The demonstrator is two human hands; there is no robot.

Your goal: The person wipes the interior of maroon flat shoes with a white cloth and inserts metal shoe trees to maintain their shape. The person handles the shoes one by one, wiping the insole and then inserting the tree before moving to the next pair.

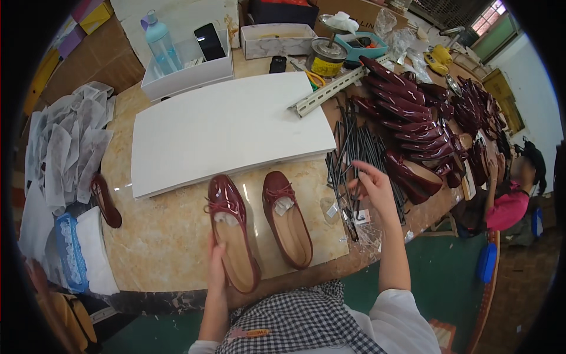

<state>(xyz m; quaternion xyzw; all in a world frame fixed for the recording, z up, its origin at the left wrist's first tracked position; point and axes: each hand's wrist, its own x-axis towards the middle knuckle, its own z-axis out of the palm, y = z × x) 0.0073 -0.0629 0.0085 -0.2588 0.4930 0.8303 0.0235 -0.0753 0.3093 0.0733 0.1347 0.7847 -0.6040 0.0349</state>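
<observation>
My left hand (pixel 217 266) is closed on the side of a dark red patent ballet flat (pixel 226 199) with a bow and crumpled tissue in its toe. To its right lies a matching ballet flat (pixel 278 184) on the marbled tabletop, also with tissue inside. My right hand (pixel 375 190) hovers over a pile of thin black sticks (pixel 356 137). Its index finger points out and the other fingers are partly bent, with nothing visible in them. Beyond the pile, many more dark red flats (pixel 413 127) lie stacked in a row.
A large white board (pixel 230 130) lies ahead of the shoes, with a slotted metal rail (pixel 330 91) across its corner. At left are thin white sheets (pixel 71 141), a single flat (pixel 106 203) and a blue basket (pixel 69 251). A co-worker in pink (pixel 508 209) sits at far right.
</observation>
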